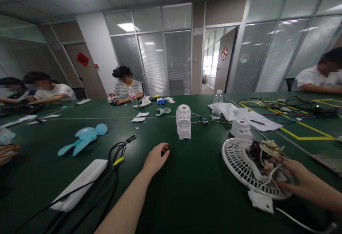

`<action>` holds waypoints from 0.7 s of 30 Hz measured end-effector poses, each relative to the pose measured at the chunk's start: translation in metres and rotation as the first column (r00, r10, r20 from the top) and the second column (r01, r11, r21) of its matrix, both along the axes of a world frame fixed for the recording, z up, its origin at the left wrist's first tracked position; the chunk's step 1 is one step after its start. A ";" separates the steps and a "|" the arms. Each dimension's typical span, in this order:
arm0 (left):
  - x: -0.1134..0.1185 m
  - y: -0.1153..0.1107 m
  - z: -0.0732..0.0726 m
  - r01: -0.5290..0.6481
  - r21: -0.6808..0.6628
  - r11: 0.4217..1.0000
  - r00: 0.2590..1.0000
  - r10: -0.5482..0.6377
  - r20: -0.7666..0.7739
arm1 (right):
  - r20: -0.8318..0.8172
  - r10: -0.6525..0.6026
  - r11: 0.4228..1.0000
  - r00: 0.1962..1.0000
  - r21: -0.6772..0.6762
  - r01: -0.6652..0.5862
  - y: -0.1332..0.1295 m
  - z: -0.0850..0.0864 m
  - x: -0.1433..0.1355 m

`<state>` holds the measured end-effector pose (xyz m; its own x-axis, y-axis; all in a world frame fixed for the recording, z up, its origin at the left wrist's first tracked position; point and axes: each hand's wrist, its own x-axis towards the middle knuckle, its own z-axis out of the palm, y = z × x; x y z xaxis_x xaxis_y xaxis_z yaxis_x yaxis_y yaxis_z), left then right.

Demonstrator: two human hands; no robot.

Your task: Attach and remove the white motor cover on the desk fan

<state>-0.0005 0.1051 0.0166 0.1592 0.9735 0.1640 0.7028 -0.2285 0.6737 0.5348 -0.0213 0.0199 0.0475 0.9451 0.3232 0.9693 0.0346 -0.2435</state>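
Observation:
My left hand (157,158) rests on the green table (187,177) with its fingers curled and the thumb and forefinger close together; no object shows in it. At the right, my right hand (296,177) reaches over a round white fan grille (237,161) and touches the bundle of wires and parts (265,157) lying in it; its fingertips are partly hidden. A white vented housing (184,120) stands upright beyond my left hand. Another white vented housing (241,129) is just behind the grille. A white cable (294,219) runs from below the grille.
Blue fan blades (87,138), a white power strip (82,184) and black cables (114,159) lie at the left. A bottle (217,104), papers (263,120) and wires (283,107) are at the back right. Several people sit around the table.

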 end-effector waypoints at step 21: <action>0.008 -0.029 0.033 0.401 0.156 0.902 0.909 -0.372 -0.189 | -0.275 0.477 0.839 0.835 -0.140 -0.525 0.087 0.082 -0.266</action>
<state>0.0072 0.0757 0.0493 0.5538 0.7837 0.2813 0.6227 -0.6141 0.4848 0.2692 0.0655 0.1016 -0.4041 0.9002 0.1624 0.7512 0.4279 -0.5026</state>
